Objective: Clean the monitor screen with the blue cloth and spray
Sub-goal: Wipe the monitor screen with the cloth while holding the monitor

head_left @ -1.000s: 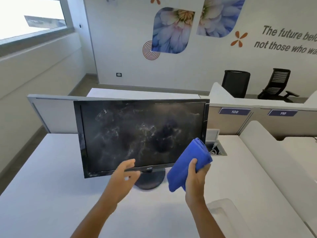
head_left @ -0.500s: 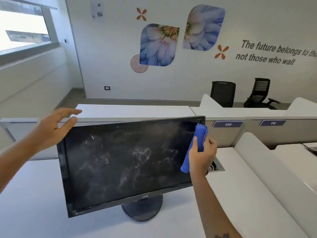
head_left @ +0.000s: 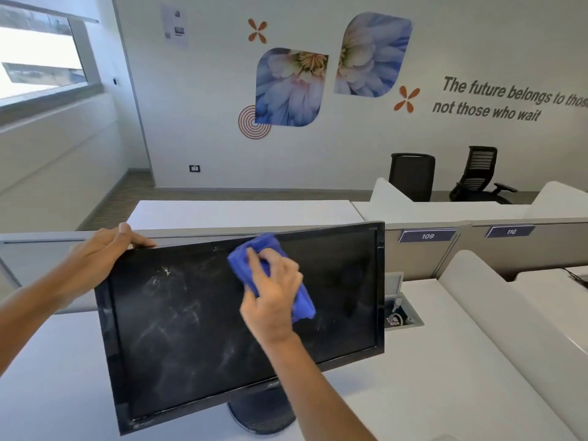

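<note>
Your right hand point(head_left: 273, 300): grip closed on blue cloth point(head_left: 270, 272), pressed to monitor screen point(head_left: 197, 319), upper centre of frame. Your left hand point(head_left: 98, 259): grip curled over the monitor's top-left corner. Monitor stands on white table point(head_left: 47, 393).

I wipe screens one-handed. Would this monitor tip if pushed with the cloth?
Probably it would rock: the monitor sits tilted on one small round base. The left hand grips its top corner, seemingly bracing it, while the right hand presses the cloth.
</note>
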`<state>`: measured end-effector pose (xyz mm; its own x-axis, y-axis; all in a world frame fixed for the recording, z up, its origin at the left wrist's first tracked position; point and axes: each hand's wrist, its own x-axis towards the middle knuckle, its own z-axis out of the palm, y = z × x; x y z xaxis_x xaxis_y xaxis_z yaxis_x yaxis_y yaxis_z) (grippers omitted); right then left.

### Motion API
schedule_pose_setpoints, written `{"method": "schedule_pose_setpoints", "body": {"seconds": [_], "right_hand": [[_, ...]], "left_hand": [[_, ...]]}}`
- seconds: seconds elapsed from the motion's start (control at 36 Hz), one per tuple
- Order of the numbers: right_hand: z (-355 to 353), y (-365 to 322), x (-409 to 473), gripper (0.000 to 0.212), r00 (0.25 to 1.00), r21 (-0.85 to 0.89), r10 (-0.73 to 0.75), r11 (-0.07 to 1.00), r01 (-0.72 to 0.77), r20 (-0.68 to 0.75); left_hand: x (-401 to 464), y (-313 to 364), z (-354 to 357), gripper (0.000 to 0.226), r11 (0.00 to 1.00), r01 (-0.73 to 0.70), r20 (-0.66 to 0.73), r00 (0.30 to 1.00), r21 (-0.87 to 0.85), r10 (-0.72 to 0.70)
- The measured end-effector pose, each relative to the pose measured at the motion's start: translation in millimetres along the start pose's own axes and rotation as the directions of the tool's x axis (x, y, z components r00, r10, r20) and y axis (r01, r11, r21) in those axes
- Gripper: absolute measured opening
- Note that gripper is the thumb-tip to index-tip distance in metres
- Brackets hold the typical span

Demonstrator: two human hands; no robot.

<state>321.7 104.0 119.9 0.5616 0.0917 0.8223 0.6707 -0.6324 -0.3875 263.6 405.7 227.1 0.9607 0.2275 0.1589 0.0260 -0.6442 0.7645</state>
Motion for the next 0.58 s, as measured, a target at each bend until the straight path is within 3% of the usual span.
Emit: {"method": "schedule_pose_setpoints", "body": {"seconds": [0.08, 0.17, 0.22, 0.31, 0.39, 0.44, 0.5, 0.58], "right_hand": [[12, -27, 1, 0.058, 0.969, 0.006, -0.191, 0.981, 0.193, 0.158], [14, -36, 9, 0.053, 0.872, -0.013, -0.382, 0.914, 0.405, 0.305], [8, -28, 16, 0.051, 0.865, -0.039, -0.4, 0.902, 0.43, 0.303], [-11, 4, 23, 0.045, 0.938, -0.102, -0.308, 0.94, 0.326, 0.162], [-41, 59, 23, 0.05, 0.995, -0.212, -0.097, 0.973, 0.093, -0.005], [-62, 98, 23, 0.051, 0.979, -0.219, 0.138, 0.961, -0.168, -0.148], [-79, 131, 25, 0.047, 0.919, -0.195, 0.316, 0.911, -0.364, -0.238], [-93, 160, 31, 0.05, 0.911, -0.152, 0.34, 0.912, -0.38, -0.234]], "left_hand": [[5, -8, 1, 0.081, 0.999, -0.008, -0.022, 1.0, 0.039, 0.009], [8, -10, 2, 0.08, 0.999, 0.003, -0.04, 0.999, 0.042, -0.002], [6, -8, 4, 0.08, 0.999, -0.001, -0.052, 0.999, 0.052, 0.003], [-1, 0, 6, 0.078, 0.995, -0.018, -0.104, 0.994, 0.098, 0.028], [-6, 6, 7, 0.077, 0.993, -0.007, -0.116, 0.993, 0.117, 0.02], [-7, 8, 7, 0.076, 0.993, -0.006, -0.114, 0.993, 0.122, 0.02], [-7, 8, 6, 0.075, 0.993, -0.009, -0.117, 0.993, 0.12, 0.024], [-8, 5, 5, 0.076, 0.991, -0.009, -0.11, 0.994, 0.136, 0.024]]}}
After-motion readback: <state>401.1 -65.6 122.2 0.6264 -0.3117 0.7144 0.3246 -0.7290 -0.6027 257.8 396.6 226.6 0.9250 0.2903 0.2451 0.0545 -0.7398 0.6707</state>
